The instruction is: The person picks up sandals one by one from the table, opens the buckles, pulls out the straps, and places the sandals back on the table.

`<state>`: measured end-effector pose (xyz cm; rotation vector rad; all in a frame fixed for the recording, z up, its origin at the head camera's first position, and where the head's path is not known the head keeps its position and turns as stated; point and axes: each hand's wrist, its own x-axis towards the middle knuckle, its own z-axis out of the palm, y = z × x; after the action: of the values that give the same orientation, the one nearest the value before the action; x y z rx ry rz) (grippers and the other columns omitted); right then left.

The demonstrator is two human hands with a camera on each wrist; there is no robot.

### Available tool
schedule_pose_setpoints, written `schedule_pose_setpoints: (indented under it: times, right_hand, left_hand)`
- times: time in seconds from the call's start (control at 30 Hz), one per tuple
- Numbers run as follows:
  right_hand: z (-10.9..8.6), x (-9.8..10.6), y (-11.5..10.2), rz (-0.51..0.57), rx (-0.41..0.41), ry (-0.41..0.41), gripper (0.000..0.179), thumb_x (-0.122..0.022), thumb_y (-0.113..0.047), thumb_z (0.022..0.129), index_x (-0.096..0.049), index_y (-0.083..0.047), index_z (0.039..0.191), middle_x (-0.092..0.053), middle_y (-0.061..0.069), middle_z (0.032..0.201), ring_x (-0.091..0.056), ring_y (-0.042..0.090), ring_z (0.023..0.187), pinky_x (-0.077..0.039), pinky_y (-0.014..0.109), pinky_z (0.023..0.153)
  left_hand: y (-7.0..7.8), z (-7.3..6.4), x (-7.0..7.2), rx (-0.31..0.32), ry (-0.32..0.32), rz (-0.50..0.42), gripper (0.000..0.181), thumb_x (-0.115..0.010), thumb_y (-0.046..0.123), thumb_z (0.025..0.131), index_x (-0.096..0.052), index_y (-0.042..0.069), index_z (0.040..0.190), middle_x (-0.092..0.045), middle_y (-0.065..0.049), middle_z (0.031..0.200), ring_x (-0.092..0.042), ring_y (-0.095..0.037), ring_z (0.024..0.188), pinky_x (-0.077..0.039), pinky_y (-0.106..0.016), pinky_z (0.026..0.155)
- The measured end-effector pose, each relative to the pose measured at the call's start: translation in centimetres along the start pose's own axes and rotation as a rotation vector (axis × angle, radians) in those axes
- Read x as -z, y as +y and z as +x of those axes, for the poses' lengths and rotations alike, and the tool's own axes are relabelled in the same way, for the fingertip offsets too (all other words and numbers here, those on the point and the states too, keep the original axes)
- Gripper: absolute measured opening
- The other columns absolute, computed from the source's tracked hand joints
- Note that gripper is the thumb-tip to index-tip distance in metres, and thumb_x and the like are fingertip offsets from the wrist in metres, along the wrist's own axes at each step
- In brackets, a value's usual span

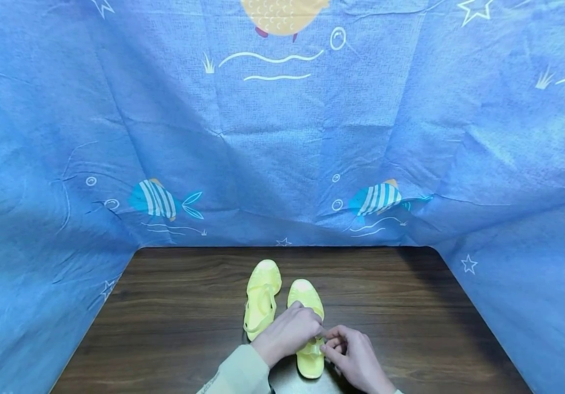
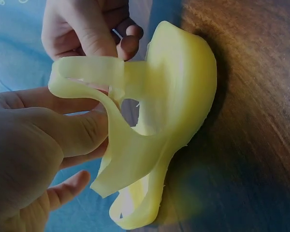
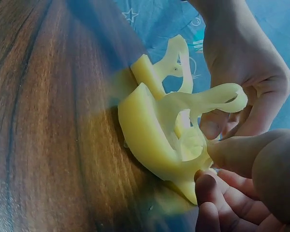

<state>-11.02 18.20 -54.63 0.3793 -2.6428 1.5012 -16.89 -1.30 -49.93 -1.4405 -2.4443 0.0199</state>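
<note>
On the brown wooden surface (image 1: 189, 312), I see the farther yellow sandal (image 1: 264, 275) beside the nearer yellow sandal (image 1: 310, 363). Over the nearer one, my left hand (image 1: 293, 331) and right hand (image 1: 355, 355) each pinch its pale strap (image 2: 89, 66).

Tabletop (image 1: 174, 312): dark brown wood grain, far corners rounded. On it, nearer yellow sandal (image 1: 304, 295), toe toward far edge. Farther yellow sandal (image 1: 260, 306) just left of the nearer one, slightly beyond, not touching.

Sandals (image 1: 261, 302) smth plast.; tbl (image 1: 184, 306) wood-look.
</note>
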Motion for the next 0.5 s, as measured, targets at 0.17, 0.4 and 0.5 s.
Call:
schedule_pose_setpoints:
  times: [0.17,0.4,0.5]
  right_hand:
    - [-0.02,0.05,0.12,-0.014,-0.007,0.008,0.017,-0.080,-0.003,0.084,-0.069,-0.008,0.095,-0.069,-0.012,0.077,-0.060,-0.003,0.064,-0.053,0.020,0.059]
    - [-0.13,0.44,0.37,-0.035,0.079,-0.054,0.017,-0.079,-0.004,0.085,-0.068,-0.018,0.087,-0.066,-0.015,0.075,-0.060,-0.004,0.066,-0.053,0.021,0.059]
    - [-0.09,0.50,0.42,-0.031,0.099,-0.069,0.016,-0.079,-0.007,0.087,-0.069,-0.019,0.086,-0.066,-0.016,0.074,-0.059,-0.005,0.066,-0.053,0.021,0.058]
  left_hand:
    - [-0.14,0.24,-0.06,0.000,-0.030,-0.040,0.015,-0.085,0.024,0.081,-0.073,0.028,0.075,-0.060,0.020,0.076,-0.049,0.006,0.063,-0.036,-0.018,0.059]
    - [-0.32,0.59,0.22,0.060,-0.184,-0.214,0.016,-0.086,0.019,0.081,-0.075,0.028,0.075,-0.059,0.018,0.074,-0.050,0.005,0.065,-0.042,-0.014,0.057]
    - [-0.38,0.77,0.36,0.083,-0.231,-0.260,0.019,-0.083,0.015,0.084,-0.073,0.027,0.074,-0.060,0.017,0.074,-0.049,0.005,0.065,-0.042,-0.014,0.057]
